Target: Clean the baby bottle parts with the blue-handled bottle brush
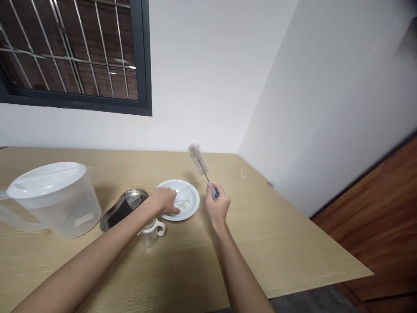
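My right hand (217,206) is closed around the blue handle of a bottle brush (198,160), whose pale bristle head points up and to the left above the table. My left hand (165,200) rests on the near left rim of a white plate (192,196), fingers curled down onto it; whether it grips anything is hidden. On the plate lie small clear or white pieces I cannot name. A small clear cup with a handle (152,228) stands just under my left wrist.
A large clear plastic jug with a white lid (55,198) stands at the left. A dark metal tray (119,210) holding a small clear cup lies between the jug and the plate. The wooden table (280,243) ends at the right and near edges; white walls meet behind it.
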{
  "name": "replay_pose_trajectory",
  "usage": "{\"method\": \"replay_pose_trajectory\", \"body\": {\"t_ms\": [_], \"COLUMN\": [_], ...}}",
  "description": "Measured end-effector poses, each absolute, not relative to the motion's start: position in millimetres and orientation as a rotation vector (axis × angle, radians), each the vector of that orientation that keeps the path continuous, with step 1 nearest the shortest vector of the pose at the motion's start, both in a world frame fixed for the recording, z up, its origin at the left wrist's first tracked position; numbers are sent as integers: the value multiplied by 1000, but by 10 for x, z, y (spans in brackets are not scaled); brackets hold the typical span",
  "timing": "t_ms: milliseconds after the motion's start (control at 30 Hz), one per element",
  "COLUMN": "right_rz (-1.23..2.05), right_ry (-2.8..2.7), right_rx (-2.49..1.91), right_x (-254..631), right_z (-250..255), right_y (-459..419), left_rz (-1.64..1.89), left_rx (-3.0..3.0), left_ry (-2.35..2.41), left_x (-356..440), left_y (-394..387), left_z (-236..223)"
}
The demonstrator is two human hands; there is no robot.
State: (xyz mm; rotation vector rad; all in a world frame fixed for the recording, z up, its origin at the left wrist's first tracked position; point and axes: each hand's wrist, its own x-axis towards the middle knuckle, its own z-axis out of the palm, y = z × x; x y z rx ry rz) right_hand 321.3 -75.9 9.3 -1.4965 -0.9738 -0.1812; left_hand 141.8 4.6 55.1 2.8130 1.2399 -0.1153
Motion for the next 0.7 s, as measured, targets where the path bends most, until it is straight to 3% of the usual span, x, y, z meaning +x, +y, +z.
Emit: {"method": "replay_pose_trajectory", "body": {"t_ms": [467, 700], "right_rz": [-135, -133], "right_ry": [-969, -975], "right_rx": [-1430, -1418], "right_x": [3154, 3161], "right_z": [230, 241], "right_y": [-856, -860], "left_rz": [-222, 58], "left_rx": [2834, 2687], "left_ry": [1257, 1254], "left_x": [1638, 1308], "left_y": [124, 186], "left_z": [516, 742]}}
